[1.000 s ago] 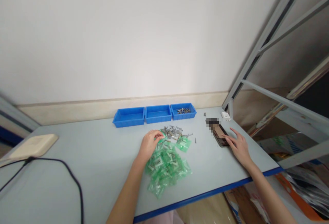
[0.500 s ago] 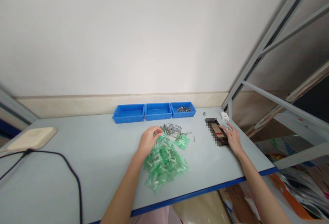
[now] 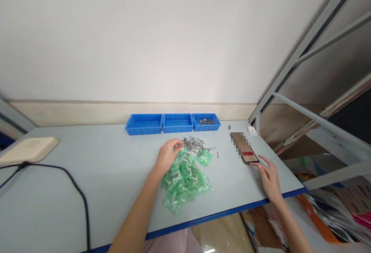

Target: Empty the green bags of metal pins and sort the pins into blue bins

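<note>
My left hand (image 3: 168,154) has its fingertips pinched together at the top edge of a heap of green plastic bags (image 3: 185,181). Whatever sits in that pinch is too small to make out. Pale and metal pieces show through the bags. Just beyond the fingers lies a pile of loose screws (image 3: 192,143), with a separate green bag (image 3: 204,158) to its right. On the right, my right hand (image 3: 270,177) is open, fingers apart, at the near end of a phone (image 3: 249,156) lying on the table. Part of the phone is pixelated.
Three blue trays (image 3: 145,130) line the wall; the rightmost holds screws (image 3: 206,122). A white plug-like block (image 3: 251,129) sits near the metal frame (image 3: 285,67). At left are a cream-coloured box (image 3: 30,149) and a black cable (image 3: 74,183). The table's blue edge (image 3: 208,219) runs in front.
My right hand has drawn back from over the phone to its near end, and the phone screen now shows more. My left hand stays pinched at the bags.
</note>
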`<state>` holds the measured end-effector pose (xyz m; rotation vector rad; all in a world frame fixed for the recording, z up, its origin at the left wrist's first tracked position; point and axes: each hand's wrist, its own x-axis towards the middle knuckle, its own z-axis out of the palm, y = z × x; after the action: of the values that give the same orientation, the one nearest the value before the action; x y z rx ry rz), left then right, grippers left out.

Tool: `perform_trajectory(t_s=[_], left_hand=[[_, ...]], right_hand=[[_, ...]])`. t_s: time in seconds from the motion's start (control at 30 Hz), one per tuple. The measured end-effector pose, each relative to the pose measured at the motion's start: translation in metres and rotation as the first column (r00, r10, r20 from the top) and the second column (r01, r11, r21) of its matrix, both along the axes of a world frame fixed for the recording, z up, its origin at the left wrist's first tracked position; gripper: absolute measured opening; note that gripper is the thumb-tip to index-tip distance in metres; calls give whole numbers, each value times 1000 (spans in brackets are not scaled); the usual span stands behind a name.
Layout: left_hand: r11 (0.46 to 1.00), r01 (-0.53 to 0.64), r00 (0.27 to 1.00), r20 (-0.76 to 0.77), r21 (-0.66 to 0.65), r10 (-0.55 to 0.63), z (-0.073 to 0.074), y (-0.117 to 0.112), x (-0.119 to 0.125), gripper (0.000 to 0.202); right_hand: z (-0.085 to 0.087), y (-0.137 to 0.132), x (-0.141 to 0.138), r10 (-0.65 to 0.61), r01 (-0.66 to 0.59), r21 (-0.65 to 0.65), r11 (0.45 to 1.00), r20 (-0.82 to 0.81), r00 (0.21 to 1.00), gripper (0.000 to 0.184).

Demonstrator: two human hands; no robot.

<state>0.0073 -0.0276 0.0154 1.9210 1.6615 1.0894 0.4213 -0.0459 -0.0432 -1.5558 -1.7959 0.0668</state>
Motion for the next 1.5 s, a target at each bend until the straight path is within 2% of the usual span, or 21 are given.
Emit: perform_trajectory(t_s=[0.03, 0.1, 0.17, 0.23, 0.37, 0.5, 0.7, 0.8, 0.87, 0.93, 1.0, 1.03, 1.07, 1.1, 1.17, 1.23, 1.3, 1.4, 1.5], left_hand=[[1000, 3, 1000, -4, -5, -3, 1, 0, 2, 8], [1000, 12, 1000, -5, -24, -12, 2, -1, 5, 7], [999, 27, 1000, 9, -44, -26, 2, -2, 7, 7], [998, 36, 999, 30, -46, -34, 2, -2, 6, 6], [999, 22, 998, 60, -29, -21, -1, -1, 2, 6], [999, 18, 997, 78, -27, -16, -3, 0, 0, 8], [999, 31, 996, 81, -27, -29, -2, -1, 2, 11], [999, 33, 992, 119, -19, -30, -1, -2, 3, 12], [999, 38, 986, 161, -12, -36, 0, -2, 4, 14], [999, 44, 978, 206, -11, -41, 0, -1, 6, 15], [998, 53, 967, 250, -15, -48, 0, 0, 8, 17], [998, 58, 961, 270, -17, -51, 0, 0, 10, 17], [998, 57, 956, 288, -20, -49, 0, 0, 10, 18], [998, 57, 952, 302, -23, -48, 0, 0, 11, 19], [999, 48, 945, 324, -22, -38, -1, 0, 10, 20], [999, 44, 938, 344, -17, -35, -1, 0, 7, 21], [1000, 19, 933, 361, -7, -15, -2, 2, 3, 23], [999, -41, 925, 379, 2, 37, -4, 4, 0, 28], [999, -52, 929, 367, 12, 44, -6, 7, 0, 31]], right_hand=[[-1, -5, -2, -18, 18, 2, 1000, -6, 1000, 45], [-2, -8, -8, -69, 69, -2, 998, -6, 998, 60], [-2, -4, -18, -128, 129, -32, 991, 17, 992, 77], [0, 3, -28, -184, 188, -75, 979, 55, 981, 84], [4, 24, -38, -236, 247, -114, 962, 96, 967, 82], [4, 48, -32, -246, 254, -122, 959, 80, 966, 86], [9, 74, -30, -308, 315, -204, 927, 64, 949, 88], [13, 74, -39, -329, 338, -181, 924, 79, 941, 81], [17, 70, -52, -337, 345, -99, 933, 83, 938, 73], [23, 65, -76, -260, 260, 6, 965, 62, 964, 62], [33, 58, -109, -43, 41, 40, 998, 30, 999, 50], [38, 56, -128, 107, -107, 7, 994, 23, 994, 43], [44, 54, -148, 258, -257, -43, 965, 16, 966, 37], [49, 54, -168, 395, -393, -94, 915, 5, 919, 32], [57, 55, -205, 555, -551, -165, 818, -28, 832, 31], [61, 60, -234, 592, -595, -181, 783, -73, 802, 32], [61, 65, -253, 595, -609, -176, 773, -131, 793, 33], [57, 65, -265, 575, -613, -160, 774, -229, 786, 34], [55, 60, -264, 543, -601, -163, 782, -295, 786, 36]])
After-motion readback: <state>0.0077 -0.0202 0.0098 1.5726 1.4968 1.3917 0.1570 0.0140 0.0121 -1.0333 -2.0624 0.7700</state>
